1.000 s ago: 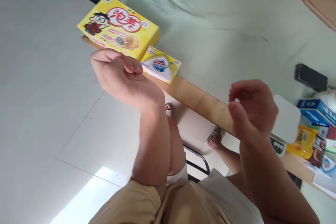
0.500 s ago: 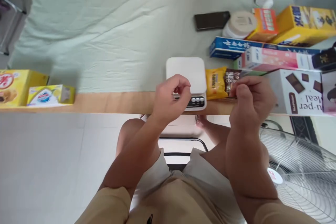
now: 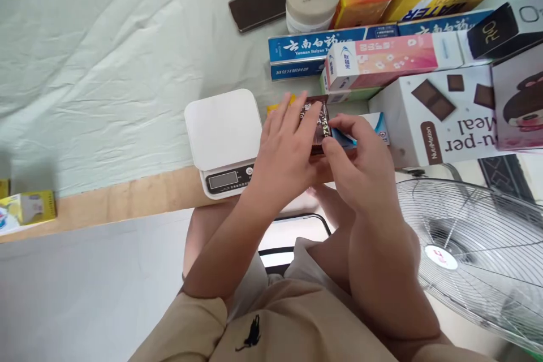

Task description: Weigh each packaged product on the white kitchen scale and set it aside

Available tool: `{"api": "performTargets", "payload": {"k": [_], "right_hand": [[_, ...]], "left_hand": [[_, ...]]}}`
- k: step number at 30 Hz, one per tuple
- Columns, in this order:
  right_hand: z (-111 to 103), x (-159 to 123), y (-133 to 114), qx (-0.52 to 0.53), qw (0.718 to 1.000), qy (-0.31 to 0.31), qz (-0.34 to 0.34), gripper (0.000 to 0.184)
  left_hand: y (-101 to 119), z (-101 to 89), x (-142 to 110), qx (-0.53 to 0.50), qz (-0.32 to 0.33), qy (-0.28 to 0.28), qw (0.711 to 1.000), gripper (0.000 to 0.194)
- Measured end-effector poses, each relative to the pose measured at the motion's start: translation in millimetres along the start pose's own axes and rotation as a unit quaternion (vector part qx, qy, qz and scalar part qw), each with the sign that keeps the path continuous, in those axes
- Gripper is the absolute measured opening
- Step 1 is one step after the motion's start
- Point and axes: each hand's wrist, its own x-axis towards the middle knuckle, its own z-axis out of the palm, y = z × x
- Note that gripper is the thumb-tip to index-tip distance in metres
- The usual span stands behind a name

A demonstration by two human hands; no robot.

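My left hand (image 3: 284, 153) lies with its fingers stretched out over a yellow packet (image 3: 278, 106) and the left part of a brown snack packet (image 3: 317, 119). Most of the yellow packet is hidden under it. My right hand (image 3: 360, 164) has its thumb and forefinger curled at the right edge of the brown packet, gripping it there. Under that edge a blue and white box (image 3: 377, 123) partly shows. Just left of my left hand stands a white kitchen scale (image 3: 224, 130), its plate bare and its display dark.
Behind the hands are a blue toothpaste box (image 3: 297, 56), a pink box (image 3: 390, 59), a lidded tub (image 3: 313, 0) and a dark phone (image 3: 258, 5). A large white box (image 3: 458, 113) stands right. Yellow soap box (image 3: 36, 207) sits far left. Below the table edge is a fan (image 3: 458, 260).
The view has swung right, from the yellow boxes to the scale and packets. Both hands have come down from the air onto the packets, and the right has taken hold of the brown one.
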Motion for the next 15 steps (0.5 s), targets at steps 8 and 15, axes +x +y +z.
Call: {"api": "performTargets", "payload": {"k": [8,15], "right_hand": [[-33.9,-4.2,-14.1,0.054,0.997,0.052,-0.013,0.024],[-51.3,-12.8,-16.0,0.105,0.994,0.030,0.015,0.024]], "left_hand": [[27.8,18.9,14.5,0.001,0.093,-0.005,0.996,0.044],[37.3,35.0,21.5,0.049,0.074,0.015,0.996,0.035]]}}
